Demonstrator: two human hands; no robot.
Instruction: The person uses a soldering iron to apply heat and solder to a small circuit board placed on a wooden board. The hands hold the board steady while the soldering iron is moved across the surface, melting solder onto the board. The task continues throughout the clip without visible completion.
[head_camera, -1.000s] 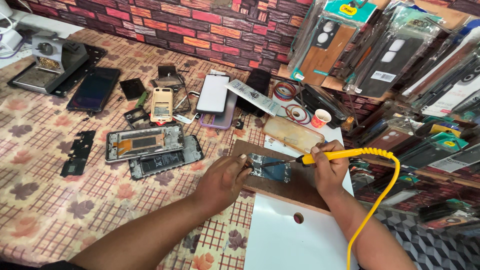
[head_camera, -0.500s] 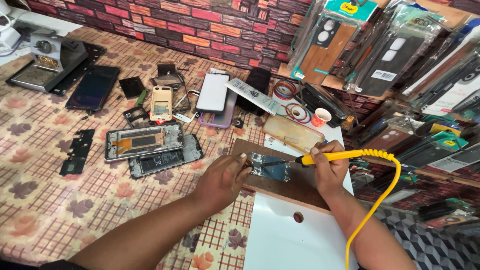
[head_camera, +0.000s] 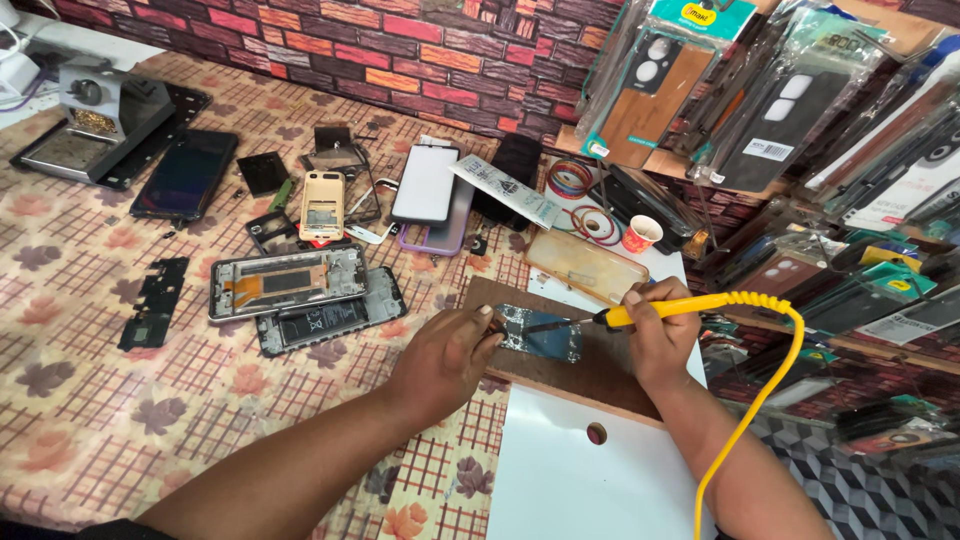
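- Circuit board (head_camera: 540, 333): laid flat on a brown wooden board (head_camera: 590, 365), between both hands.
- Left hand (head_camera: 440, 360): fingers curled, fingertips pressed on the circuit board's left edge.
- Right hand (head_camera: 655, 335): closed around a yellow soldering iron (head_camera: 665, 309), tip set to the circuit board.
- Opened phone frames (head_camera: 290, 282): laid to the left, on the patterned cloth (head_camera: 90, 400).

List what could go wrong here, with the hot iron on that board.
1. The left hand pins the circuit board close to the soldering iron tip; a slip could burn a fingertip.
2. The yellow cord loops past the right hand; a snag might jerk the iron.
3. The clear phone case lies nearby and could melt if touched.
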